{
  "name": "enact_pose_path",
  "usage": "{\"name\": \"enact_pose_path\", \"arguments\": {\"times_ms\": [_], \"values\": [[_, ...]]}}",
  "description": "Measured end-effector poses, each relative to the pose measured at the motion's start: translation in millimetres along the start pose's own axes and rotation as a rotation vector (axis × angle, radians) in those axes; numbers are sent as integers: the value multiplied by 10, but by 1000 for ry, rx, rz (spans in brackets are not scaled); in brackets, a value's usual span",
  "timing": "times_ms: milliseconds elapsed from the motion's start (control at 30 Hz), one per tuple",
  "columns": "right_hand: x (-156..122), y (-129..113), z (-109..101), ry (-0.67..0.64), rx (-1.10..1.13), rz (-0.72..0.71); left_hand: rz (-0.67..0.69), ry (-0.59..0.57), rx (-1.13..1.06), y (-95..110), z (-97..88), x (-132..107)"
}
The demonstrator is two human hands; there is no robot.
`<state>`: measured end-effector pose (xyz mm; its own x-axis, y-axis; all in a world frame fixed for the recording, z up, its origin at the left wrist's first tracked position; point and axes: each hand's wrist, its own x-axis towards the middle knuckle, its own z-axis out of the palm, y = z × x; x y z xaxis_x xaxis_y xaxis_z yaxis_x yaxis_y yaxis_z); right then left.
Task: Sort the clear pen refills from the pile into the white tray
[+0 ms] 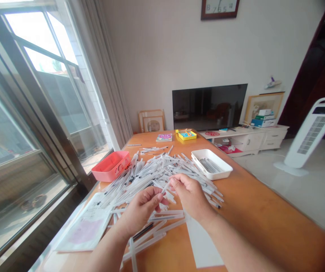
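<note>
A big heap of white plastic pens [153, 172] covers the middle of the orange wooden table [253, 211]. My left hand [141, 209] and my right hand [189, 196] meet just above the near edge of the heap, both pinched on one white pen [166, 187] held between them. A black refill [142, 231] lies under my left wrist. Loose pens spread towards me beneath both forearms.
A pink tray [110, 165] stands left of the heap and a white tray [212, 163] with several thin refills to its right. Paper sheets [87, 226] lie near left. A yellow box [186, 135] sits at the far end. TV, cabinet and fan stand beyond.
</note>
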<state>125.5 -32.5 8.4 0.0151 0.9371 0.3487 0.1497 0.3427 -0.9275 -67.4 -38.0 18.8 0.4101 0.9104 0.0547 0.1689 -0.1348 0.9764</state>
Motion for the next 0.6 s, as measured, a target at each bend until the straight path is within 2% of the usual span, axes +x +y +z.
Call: {"name": "enact_pose_path", "arguments": {"times_ms": [333,467,600], "values": [[-33,-67,-45,-128,-365,-282,9,62,-15,-26,-11,26],[-30,-29,-58,-131,-410,-281,8,68,-31,-15,-15,30],[3,23,-82,-58,-383,-212,25,122,-55,9,-61,31]]}}
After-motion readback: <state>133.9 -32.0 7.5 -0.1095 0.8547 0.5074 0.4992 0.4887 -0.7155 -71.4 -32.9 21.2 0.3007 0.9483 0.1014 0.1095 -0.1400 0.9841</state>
